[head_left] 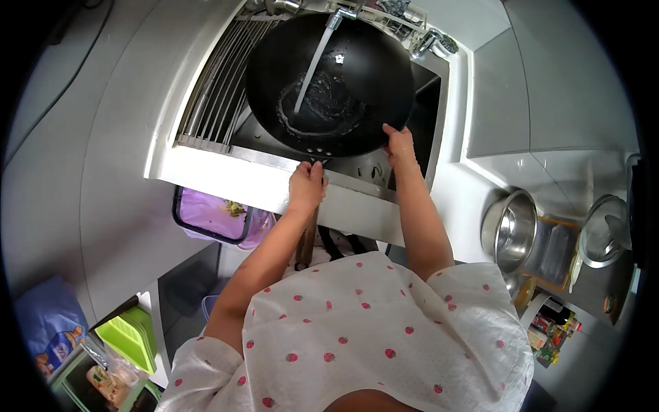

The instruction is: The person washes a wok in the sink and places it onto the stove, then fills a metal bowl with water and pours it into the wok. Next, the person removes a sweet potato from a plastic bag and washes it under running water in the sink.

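A large black wok (374, 75) sits tilted in the sink (264, 141) under the running faucet (343, 14). Water (312, 72) streams into it and swirls in a shallow pool at its bottom. My left hand (307, 187) is closed around the wok's handle, close to the pan. The handle's wooden end (306, 240) points back toward my body. On the right side of the wok, my right hand (400, 145) grips the rim, thumb on top and the other fingers mostly hidden below.
A wire drying rack (216, 82) spans the sink's left side. Below the counter's front edge hangs a bin with a purple bag (206, 211) and some scraps. Steel bowls (515, 230) stand on the counter at right. Green plastic containers (130, 336) are at lower left.
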### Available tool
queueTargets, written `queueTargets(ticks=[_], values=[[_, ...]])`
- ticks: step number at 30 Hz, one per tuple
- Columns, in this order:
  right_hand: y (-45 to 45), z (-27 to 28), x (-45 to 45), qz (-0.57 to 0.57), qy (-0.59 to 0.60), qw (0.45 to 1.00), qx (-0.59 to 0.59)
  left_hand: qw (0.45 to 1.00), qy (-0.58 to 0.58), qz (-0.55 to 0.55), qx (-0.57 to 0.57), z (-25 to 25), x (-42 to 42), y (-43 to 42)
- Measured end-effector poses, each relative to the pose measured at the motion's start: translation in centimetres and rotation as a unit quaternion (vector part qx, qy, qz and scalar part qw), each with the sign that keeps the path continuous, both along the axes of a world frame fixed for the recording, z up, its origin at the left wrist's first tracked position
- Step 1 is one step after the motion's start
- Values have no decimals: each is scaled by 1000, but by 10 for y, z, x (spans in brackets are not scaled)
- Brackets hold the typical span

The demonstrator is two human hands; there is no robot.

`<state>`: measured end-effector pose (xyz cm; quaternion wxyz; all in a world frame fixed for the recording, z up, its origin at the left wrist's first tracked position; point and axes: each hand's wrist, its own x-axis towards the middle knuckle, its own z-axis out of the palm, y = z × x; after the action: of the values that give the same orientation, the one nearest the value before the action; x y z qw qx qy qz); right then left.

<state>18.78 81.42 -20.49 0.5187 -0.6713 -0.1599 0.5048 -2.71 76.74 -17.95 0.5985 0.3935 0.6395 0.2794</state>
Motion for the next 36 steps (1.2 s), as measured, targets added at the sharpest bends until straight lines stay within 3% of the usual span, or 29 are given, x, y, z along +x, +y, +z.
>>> queueTargets(ticks=[5, 15, 17, 36], values=[[1, -4, 3, -2, -13, 1000, -10, 1000, -26, 8, -15, 3, 2, -1], [-2, -19, -3, -6, 14, 998, 63, 995, 72, -61, 22, 1, 3, 3], [-1, -12, -7, -50, 33, 996, 59, 995, 81, -63, 19, -1, 3, 4], [-3, -18, -6, -56, -11, 998, 2, 991, 92, -76, 54, -4, 0, 1]])
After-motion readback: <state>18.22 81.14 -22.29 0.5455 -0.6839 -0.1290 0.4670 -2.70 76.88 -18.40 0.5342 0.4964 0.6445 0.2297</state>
